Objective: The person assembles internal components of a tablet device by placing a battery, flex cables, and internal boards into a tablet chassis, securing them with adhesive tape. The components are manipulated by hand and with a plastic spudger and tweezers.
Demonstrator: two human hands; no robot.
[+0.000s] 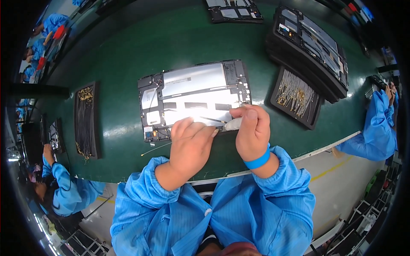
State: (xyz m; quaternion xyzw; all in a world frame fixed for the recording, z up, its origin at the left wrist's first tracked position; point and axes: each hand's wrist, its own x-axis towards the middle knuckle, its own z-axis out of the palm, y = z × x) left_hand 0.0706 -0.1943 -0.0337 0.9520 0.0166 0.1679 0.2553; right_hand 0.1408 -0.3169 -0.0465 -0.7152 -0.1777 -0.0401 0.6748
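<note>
An opened tablet-like device (pixel 194 79), with silver panels in a black frame, lies in front of me on the green table. My left hand (pixel 190 143) rests over its near edge, fingers bent and thumb pressed in. A thin grey cable (pixel 156 149) trails out leftward from beneath that hand, which appears to grip it. At the same edge, my right hand (pixel 253 130) is closed in a pinch, a blue band around its wrist. Something whitish (pixel 232 124) shows at its fingertips; whether it is a finger cover or a held piece I cannot tell.
On the left stands a black tray (pixel 96 123) of dark cables with gold ends. A second tray (pixel 314 121) at right holds grey cables. Behind it rise stacked devices (pixel 314 40); another device (pixel 234 13) lies at the far edge. Co-workers in blue sit on both sides.
</note>
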